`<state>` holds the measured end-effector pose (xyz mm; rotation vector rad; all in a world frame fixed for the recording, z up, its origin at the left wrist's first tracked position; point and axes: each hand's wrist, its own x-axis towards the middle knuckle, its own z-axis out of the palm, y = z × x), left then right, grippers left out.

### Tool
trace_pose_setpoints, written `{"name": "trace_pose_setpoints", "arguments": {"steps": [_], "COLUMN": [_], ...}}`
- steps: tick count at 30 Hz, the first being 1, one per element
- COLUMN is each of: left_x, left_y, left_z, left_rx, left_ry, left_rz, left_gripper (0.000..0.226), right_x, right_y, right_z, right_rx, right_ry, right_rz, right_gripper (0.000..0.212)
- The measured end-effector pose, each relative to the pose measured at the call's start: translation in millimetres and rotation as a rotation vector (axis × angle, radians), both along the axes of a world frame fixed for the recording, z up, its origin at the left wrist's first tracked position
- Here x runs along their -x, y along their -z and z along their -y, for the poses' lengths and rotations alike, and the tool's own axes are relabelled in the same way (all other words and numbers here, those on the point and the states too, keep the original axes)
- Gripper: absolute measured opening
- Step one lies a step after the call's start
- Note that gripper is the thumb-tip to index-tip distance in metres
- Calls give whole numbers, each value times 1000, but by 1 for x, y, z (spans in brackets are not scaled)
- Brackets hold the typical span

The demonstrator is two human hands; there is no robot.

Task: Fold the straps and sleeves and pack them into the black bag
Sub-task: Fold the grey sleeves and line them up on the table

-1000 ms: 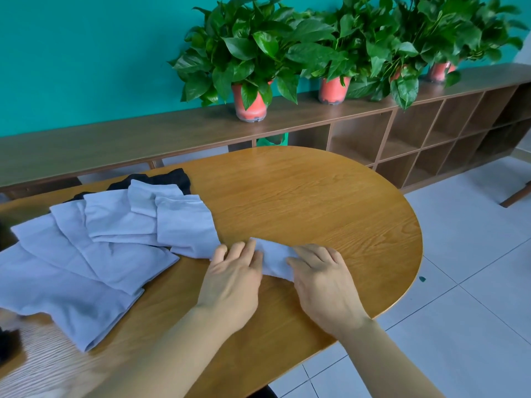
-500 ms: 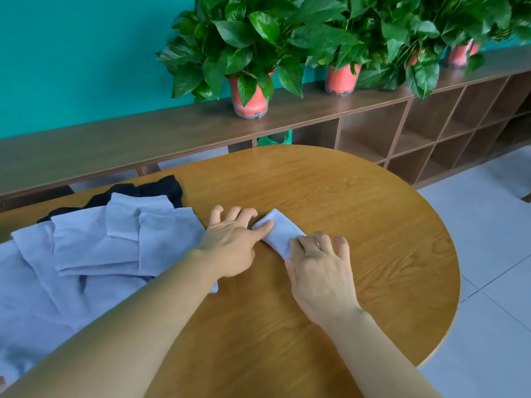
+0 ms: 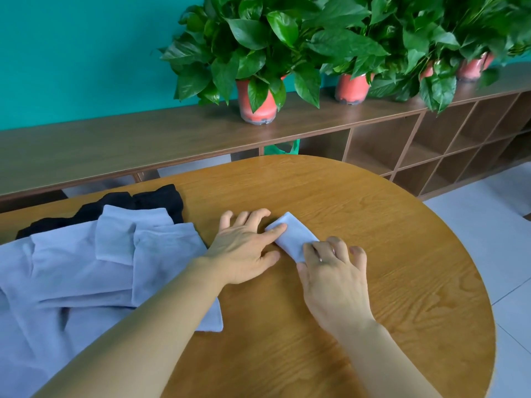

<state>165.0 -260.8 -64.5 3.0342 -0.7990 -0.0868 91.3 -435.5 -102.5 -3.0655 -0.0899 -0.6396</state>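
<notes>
Folding in progress: at the centre of the frame, a small folded rectangle of pale lavender-grey knit cloth (image 3: 293, 238) lies on the oval honey-coloured wooden worktop (image 3: 388, 239), held down by both hands. The left hand (image 3: 242, 251) is spread flat, its straight index finger (image 3: 275, 229) pressing the far corner of the fold. The right hand (image 3: 334, 278) arches bent fingers over the near end, thumb at the edge; we cannot tell whether it pinches or only presses.

We judge the piece light, soft and limp, likely to spring open if let go. It is best taken across the whole folded stack, thumb below and fingers above.

At left sprawls a heap of sleeves in the same pale cloth (image 3: 86, 268). It overlaps a crumpled black fabric (image 3: 161, 198) at its upper edge, which we take for the black bag; its mouth and contents are hidden. Along the top, red plastic pots (image 3: 258, 107) on the long brown wooden shelf (image 3: 115, 145) hold leafy green plants (image 3: 273, 30).
</notes>
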Motion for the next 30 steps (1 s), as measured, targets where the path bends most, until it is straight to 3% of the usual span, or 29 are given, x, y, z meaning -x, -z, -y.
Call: {"name": "trace_pose_setpoints", "arguments": {"steps": [6,11,13,16,21,26,30], "left_x": [34,62,68,71,62,62,72], "left_y": [-16,-26,-32,-36,-32,-34,-36], "left_z": [-23,-80,-102,-123,-129,-124,-125], "left_rx": [104,319,352,134,-34,2,236], "left_ry": [-88,-377,-521,-658,-710,-799,-811], "left_rz": [105,328,407,304,230,218,235], "left_gripper": [54,46,37,37,40,31,19], "right_x": [1,1,-3,-15,-45,-54,-38], "right_y": [-10,-31,-37,-42,-35,-43,-57], "right_z": [-2,-40,-69,-114,-158,-170,-160], "right_rx": [-91,-185,-252,-363,-894,-1149,-1562], "right_ry": [-12,-110,-151,-124,32,188,40], "right_rz": [51,180,137,-157,-557,-645,-615], "right_gripper": [40,39,34,29,31,29,18]}}
